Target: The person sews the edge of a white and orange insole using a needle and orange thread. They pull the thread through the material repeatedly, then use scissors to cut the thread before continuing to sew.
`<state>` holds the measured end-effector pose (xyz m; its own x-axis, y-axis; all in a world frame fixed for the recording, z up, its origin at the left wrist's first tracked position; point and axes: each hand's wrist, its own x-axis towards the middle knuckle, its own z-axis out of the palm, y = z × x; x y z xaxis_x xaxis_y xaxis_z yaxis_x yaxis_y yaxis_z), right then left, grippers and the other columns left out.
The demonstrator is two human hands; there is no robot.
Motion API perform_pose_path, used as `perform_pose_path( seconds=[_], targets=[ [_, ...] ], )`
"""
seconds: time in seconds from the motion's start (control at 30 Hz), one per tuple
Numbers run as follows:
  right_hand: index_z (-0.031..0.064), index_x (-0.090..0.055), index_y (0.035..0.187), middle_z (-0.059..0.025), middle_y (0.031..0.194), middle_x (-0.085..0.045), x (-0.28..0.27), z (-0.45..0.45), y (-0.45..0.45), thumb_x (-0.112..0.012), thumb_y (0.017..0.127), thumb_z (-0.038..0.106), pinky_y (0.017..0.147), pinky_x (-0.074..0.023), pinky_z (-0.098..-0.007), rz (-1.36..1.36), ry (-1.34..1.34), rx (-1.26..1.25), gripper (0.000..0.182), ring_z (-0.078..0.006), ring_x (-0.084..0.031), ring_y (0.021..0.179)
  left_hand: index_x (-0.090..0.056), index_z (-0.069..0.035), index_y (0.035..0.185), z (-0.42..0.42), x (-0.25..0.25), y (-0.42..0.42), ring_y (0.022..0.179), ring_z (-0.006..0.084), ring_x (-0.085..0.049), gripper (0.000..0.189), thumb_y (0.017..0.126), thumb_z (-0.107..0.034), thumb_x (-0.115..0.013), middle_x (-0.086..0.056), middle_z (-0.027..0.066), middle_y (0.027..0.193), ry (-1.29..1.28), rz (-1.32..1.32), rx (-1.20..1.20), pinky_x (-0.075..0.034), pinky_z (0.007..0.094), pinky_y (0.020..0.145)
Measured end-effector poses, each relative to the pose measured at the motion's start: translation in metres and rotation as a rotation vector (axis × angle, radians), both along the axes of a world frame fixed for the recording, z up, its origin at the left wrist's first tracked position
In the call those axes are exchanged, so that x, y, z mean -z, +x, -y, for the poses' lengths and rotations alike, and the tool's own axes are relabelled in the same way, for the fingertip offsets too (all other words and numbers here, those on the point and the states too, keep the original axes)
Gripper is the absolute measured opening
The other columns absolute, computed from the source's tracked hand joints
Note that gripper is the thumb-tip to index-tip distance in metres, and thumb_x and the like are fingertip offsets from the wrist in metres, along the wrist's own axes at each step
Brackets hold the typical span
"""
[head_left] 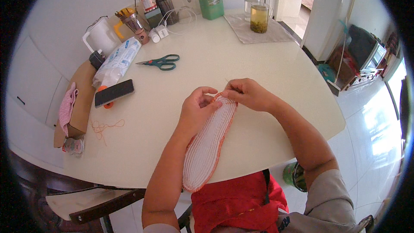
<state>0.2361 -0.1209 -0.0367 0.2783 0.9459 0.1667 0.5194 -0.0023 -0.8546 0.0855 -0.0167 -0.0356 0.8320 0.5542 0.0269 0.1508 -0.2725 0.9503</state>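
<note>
A white shoe insole (207, 150) with stitched rows and an orange thread edging lies slantwise over the table's near edge. My left hand (199, 108) grips its far end from the left, thumb on the top face. On the right side of that same end, my right hand (247, 94) pinches the rim between thumb and fingers. A thin pale strand or needle seems to stick out beyond the right fingers, too fine to tell which. Green-handled scissors (161, 62) rest on the table beyond my hands. Loose orange thread (105, 127) lies in a tangle to the left.
On the left are a black smartphone (114, 93) over an orange object, a cardboard box (79, 103) with pink cloth (68, 108), and a plastic package (118, 60). Behind stand a white kettle (102, 35), a green tin (210, 1) and a glass mug of tea (259, 19) on a cloth mat (239, 32).
</note>
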Motion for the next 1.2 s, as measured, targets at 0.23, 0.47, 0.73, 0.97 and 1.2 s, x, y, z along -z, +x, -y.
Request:
perform_pose_path(
  seconds=[0.23, 0.47, 0.73, 0.97, 1.2],
  targets=[
    [0.0056, -0.050, 0.082, 0.0025, 0.058, -0.037, -0.008, 0.000, 0.015, -0.045, 0.086, 0.027, 0.041, -0.0236, -0.0206, -0.786, 0.274, 0.453, 0.023, -0.0054, -0.029, 0.048, -0.046, 0.001, 0.107, -0.027, 0.014, 0.000, 0.091, 0.0186, -0.053, 0.027, 0.086, -0.016, -0.043, -0.054, 0.0119, 0.101, -1.009, 0.529, -0.105, -0.045, 0.0301, 0.081],
    [0.0087, -0.044, 0.080, 0.0022, 0.060, -0.036, -0.007, 0.001, 0.010, -0.041, 0.088, 0.025, 0.043, -0.0262, -0.0220, -1.044, 0.572, 0.639, 0.018, -0.0072, -0.029, 0.047, -0.040, 0.001, 0.102, -0.026, 0.030, 0.007, 0.095, 0.0225, -0.048, 0.027, 0.086, -0.021, -0.045, -0.045, 0.0120, 0.098, -1.169, 0.688, -0.330, -0.041, 0.0356, 0.087],
    [0.0066, -0.041, 0.078, 0.0005, 0.062, -0.036, -0.004, -0.003, 0.000, -0.038, 0.089, 0.022, 0.046, -0.0313, -0.0241, -1.104, 0.656, 0.570, 0.019, -0.0089, -0.033, 0.049, -0.042, -0.002, 0.094, -0.001, 0.020, 0.002, 0.078, 0.0168, -0.046, 0.024, 0.087, -0.025, -0.044, -0.045, 0.0074, 0.088, 0.570, 0.568, -0.497, -0.038, 0.0309, 0.072],
    [0.0049, -0.043, 0.082, -0.0003, 0.060, -0.039, 0.004, -0.006, -0.025, -0.039, 0.089, 0.022, 0.050, -0.0349, -0.0241, -0.785, 0.104, 0.167, 0.019, -0.0085, -0.038, 0.053, -0.050, -0.007, 0.094, 0.010, 0.019, 0.011, 0.071, 0.0115, -0.047, 0.019, 0.084, -0.023, -0.051, -0.052, 0.0019, 0.085, -0.727, 0.391, -0.079, -0.039, 0.0241, 0.057],
    [0.0000, -0.048, 0.102, -0.0010, 0.070, -0.046, -0.017, 0.006, 0.004, -0.034, 0.089, 0.014, 0.053, -0.0411, -0.0203, -0.344, 0.058, 0.218, 0.024, -0.0065, -0.046, 0.059, -0.050, -0.002, 0.098, -0.013, 0.018, 0.003, 0.082, 0.0135, -0.053, 0.019, 0.082, -0.010, -0.054, -0.054, 0.0056, 0.093, -0.825, 0.454, -0.260, -0.050, 0.0252, 0.065]
  ],
)
